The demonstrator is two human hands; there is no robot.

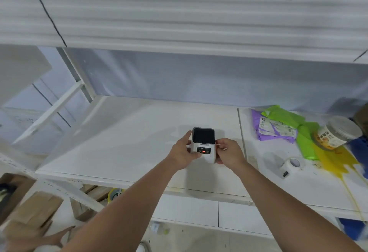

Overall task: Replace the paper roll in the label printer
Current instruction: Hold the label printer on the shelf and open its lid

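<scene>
A small white label printer [205,146] with a dark top panel and a red light on its front stands on the white shelf [123,142]. My left hand [182,151] grips its left side, thumb up along the edge. My right hand [229,151] holds its right side. The printer's lid looks closed. A white paper roll [292,165] lies on the shelf to the right, apart from both hands.
At the right lie purple [268,130] and green mailer bags [294,124], a yellow bag [336,162] and a lidded jar [338,134] on its side. An upper shelf beam [179,18] hangs overhead. Cardboard boxes [33,210] sit on the floor at lower left.
</scene>
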